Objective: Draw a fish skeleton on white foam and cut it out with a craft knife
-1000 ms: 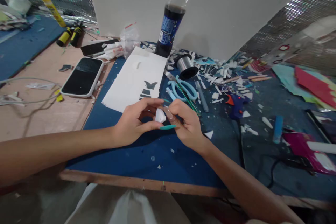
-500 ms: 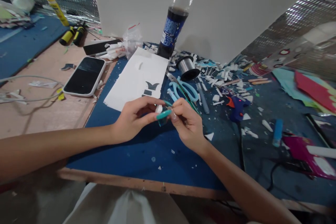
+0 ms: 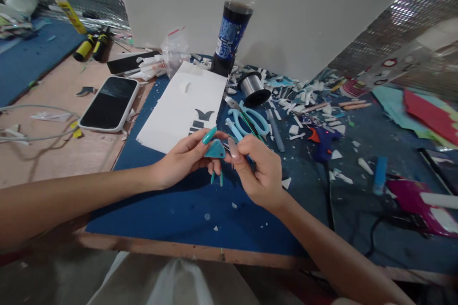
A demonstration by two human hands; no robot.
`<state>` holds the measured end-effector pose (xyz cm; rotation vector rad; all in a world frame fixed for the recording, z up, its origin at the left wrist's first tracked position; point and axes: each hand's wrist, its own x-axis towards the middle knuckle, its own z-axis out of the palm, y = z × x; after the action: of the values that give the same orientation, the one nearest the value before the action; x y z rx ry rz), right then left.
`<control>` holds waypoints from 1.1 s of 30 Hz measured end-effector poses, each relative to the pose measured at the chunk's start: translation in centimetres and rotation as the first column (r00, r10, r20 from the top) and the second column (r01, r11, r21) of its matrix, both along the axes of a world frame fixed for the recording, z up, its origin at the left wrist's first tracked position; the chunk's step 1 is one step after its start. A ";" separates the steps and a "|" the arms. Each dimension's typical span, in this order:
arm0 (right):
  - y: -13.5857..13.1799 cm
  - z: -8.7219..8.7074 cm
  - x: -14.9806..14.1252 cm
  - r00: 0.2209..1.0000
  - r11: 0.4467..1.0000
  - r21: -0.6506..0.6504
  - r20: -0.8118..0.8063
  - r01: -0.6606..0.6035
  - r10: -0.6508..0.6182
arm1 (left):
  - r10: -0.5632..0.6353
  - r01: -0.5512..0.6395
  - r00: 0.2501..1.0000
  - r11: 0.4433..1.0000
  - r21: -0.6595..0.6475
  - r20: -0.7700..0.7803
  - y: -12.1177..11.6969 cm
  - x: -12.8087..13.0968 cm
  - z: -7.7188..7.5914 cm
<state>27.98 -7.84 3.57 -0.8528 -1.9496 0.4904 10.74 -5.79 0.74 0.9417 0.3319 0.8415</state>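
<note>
My left hand point(image 3: 182, 159), with long teal nails, pinches a small light-blue, roughly triangular piece point(image 3: 214, 149) with a dark spot on it. Two of its fingers hang below the piece. My right hand point(image 3: 261, 171) is closed in a pinch just right of the piece, thumb and forefinger together; what sits between them is too small to make out. Both hands are held above the blue mat point(image 3: 186, 219). Behind them lies a white sheet point(image 3: 171, 114) with dark cut shapes point(image 3: 204, 114) on it, beside light-blue scissors point(image 3: 265, 124).
A cola bottle point(image 3: 231, 33) and a wire spool point(image 3: 254, 89) stand behind the sheet, among white scraps point(image 3: 300, 95). On the left lie a phone point(image 3: 109, 105) and yellow-black pliers point(image 3: 91, 47). A blue glue gun point(image 3: 324, 145) with its cord is at right, near coloured sheets point(image 3: 429, 114).
The light-blue piece has turned so its flat face shows. My left thumb has lifted and its lower fingers have come into view. A white bit seen earlier between the left fingers no longer shows.
</note>
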 end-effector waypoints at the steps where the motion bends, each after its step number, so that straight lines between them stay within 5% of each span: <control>1: -0.1 0.1 -0.1 1.000 1.000 -0.008 0.004 -0.005 0.005 | 0.000 0.000 1.000 1.000 0.008 -0.003 0.0 0.0 0.0; 16: -0.1 0.0 -0.6 0.997 0.994 -0.082 0.014 0.078 -0.077 | 0.065 -0.060 0.996 0.995 0.080 -0.053 0.0 -0.1 -0.3; 28: -0.1 -0.4 -1.0 0.988 0.992 0.025 0.089 0.123 -0.125 | 0.098 -0.092 0.990 0.994 0.056 -0.104 0.0 0.3 -0.3; 33: -0.2 -0.2 -1.1 0.989 0.991 -0.056 0.084 0.124 -0.119 | 0.121 -0.114 0.985 0.992 0.062 -0.126 -0.2 0.3 0.1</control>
<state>26.86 -8.00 3.33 -1.0382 -1.9500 0.4520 11.06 -5.97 0.81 1.0377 0.4823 0.9026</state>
